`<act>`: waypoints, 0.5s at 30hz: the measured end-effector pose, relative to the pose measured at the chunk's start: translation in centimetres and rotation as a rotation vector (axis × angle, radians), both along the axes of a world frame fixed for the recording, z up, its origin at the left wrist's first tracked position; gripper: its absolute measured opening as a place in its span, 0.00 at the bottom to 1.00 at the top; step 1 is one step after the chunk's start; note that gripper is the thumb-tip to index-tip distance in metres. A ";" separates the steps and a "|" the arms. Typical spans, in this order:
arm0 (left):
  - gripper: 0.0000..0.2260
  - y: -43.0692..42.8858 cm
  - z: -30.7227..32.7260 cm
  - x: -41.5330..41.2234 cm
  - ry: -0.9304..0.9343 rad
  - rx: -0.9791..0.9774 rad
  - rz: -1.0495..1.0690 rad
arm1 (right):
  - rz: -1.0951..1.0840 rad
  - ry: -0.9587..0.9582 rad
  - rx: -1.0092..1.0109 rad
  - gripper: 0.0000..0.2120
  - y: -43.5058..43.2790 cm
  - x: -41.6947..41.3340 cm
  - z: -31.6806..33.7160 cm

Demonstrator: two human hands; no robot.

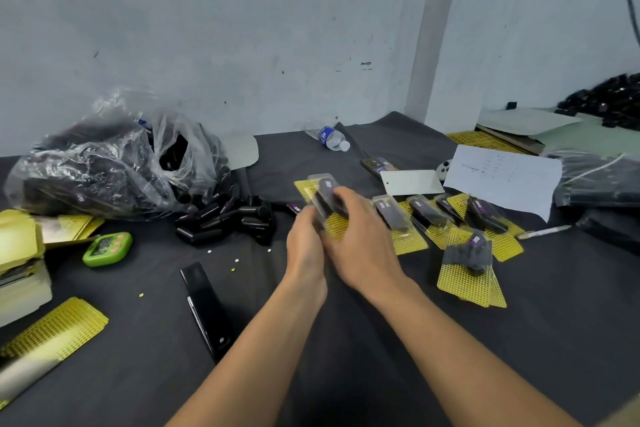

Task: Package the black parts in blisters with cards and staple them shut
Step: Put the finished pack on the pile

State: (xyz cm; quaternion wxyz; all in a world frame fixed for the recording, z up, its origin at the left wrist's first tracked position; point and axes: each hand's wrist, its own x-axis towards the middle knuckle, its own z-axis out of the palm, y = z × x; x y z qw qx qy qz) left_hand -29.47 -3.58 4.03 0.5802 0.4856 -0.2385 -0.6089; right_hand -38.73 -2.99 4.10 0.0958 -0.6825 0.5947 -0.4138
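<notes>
The left hand (305,240) and the right hand (360,236) meet above the middle of the desk (145,367), and both grip one blister pack (320,184). The fingers of the left hand are curled round its left edge. The right hand lies over its lower part with the fingers bent on it. The picture is blurred here, so I cannot tell the exact place of each finger. Inside the clear shell of the pack sits a black part (330,199) with a purple label. A yellow card (337,226) shows behind it, at the top and between the hands.

Just to the right of the hands, a row of finished packs (427,217) lies on the dark cloth, overlapping each other. One more pack (467,265) lies nearer, on top of further cards. To the left of the hands is a heap of loose black parts (225,220), at the mouth of a clear plastic bag (104,163) which holds many more. A black stapler (205,305) lies flat on the desk, near the left forearm. Further left is a green timer (108,249), and at the left edge spare yellow cards (57,329) lie in a stack. Behind the finished packs are a white sheet of paper (502,177) and a water bottle (332,138) on its side.
</notes>
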 end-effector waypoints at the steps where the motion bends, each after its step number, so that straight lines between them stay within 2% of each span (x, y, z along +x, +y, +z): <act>1: 0.10 0.1 0.3 0.3 -0.023 -0.023 0.012 | 0.041 0.004 0.034 0.31 0.0 0.8 -0.2; 3: 0.07 -0.2 0.5 0.9 -0.129 -0.039 0.021 | 0.063 0.042 0.122 0.33 -0.3 1.6 -1.0; 4: 0.10 -0.3 0.4 1.2 -0.224 -0.036 0.000 | 0.044 0.099 0.170 0.33 -0.5 1.8 -1.4; 6: 0.23 -0.3 0.1 1.5 -0.384 -0.014 -0.083 | -0.016 0.266 0.256 0.35 -0.8 1.7 -2.1; 7: 0.25 -0.2 -0.1 1.5 -0.436 -0.005 -0.138 | -0.046 0.342 0.290 0.34 -0.9 1.6 -2.4; 9: 0.22 0.0 -0.9 1.2 -0.458 -0.009 -0.236 | -0.113 0.454 0.329 0.34 -1.0 1.4 -3.0; 12: 0.25 0.3 -1.5 0.3 -0.417 -0.003 -0.300 | -0.206 0.563 0.336 0.34 -0.8 0.6 -3.3; 15: 0.25 0.5 -1.5 0.1 -0.397 -0.005 -0.299 | -0.184 0.553 0.307 0.29 -0.4 -0.2 -3.2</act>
